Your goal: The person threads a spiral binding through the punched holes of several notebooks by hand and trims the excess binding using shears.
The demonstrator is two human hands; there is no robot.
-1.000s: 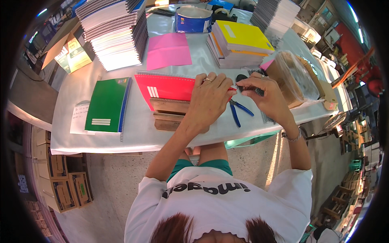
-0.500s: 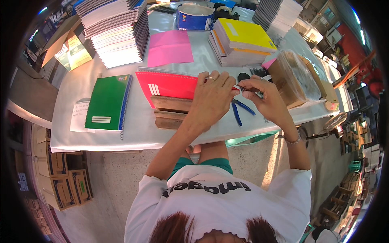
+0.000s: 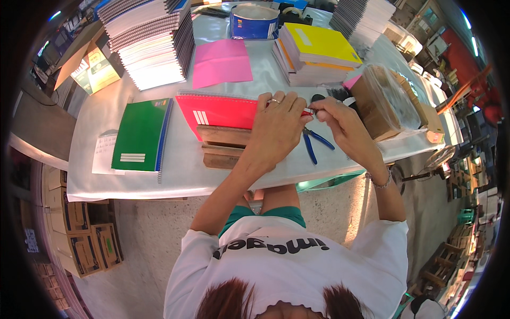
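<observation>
A red notebook (image 3: 226,112) stands upright on its long side, with punched holes and a spiral along its top edge. A slotted wooden block (image 3: 223,146) backs onto its lower part. Over the notebook's right end lies my left hand (image 3: 279,125), its fingers closed on the top corner. At that same corner my right hand (image 3: 340,125) has thumb and fingers pinched together, beside the end of the spiral. Whatever sits between those fingertips is too small to make out. Blue-handled pliers (image 3: 314,143) lie on the table between and below my hands.
Green notebooks (image 3: 139,135) lie at left on a written paper slip (image 3: 103,154). Behind are a tall stack of spiral notebooks (image 3: 151,48), a pink sheet (image 3: 222,63), a yellow-topped stack (image 3: 321,48) and a blue round container (image 3: 254,22). A plastic-lined cardboard box (image 3: 377,101) stands right.
My right hand has turned slightly, its fingertips now closer to the notebook's corner. My left hand keeps its hold, and the notebook has barely moved.
</observation>
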